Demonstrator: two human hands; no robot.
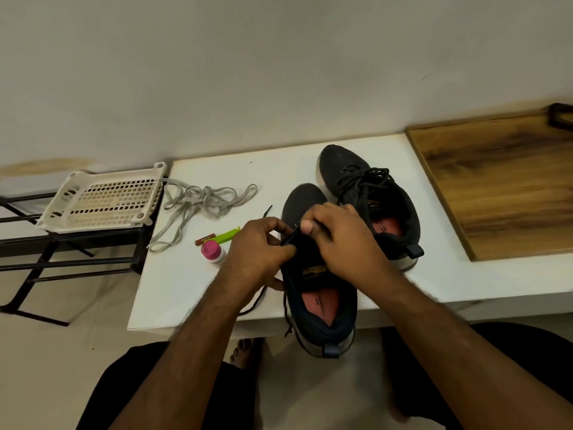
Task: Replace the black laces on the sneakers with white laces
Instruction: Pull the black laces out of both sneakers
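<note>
Left hand (259,248) and right hand (339,240) both pinch black lace (290,238) over near sneaker (319,293) at table's (356,150) front edge; white laces (201,200) loose near left edge

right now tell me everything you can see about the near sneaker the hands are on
The near sneaker is dark, knit-looking fabric with a pale sole, a heel pull loop and a reddish insole with print. It lies on the white table, toe away from the person, its heel jutting over the front edge. The left hand and right hand pinch its black lace at the eyelets; loose lace trails off its left side. The second sneaker sits close beside it.
</note>
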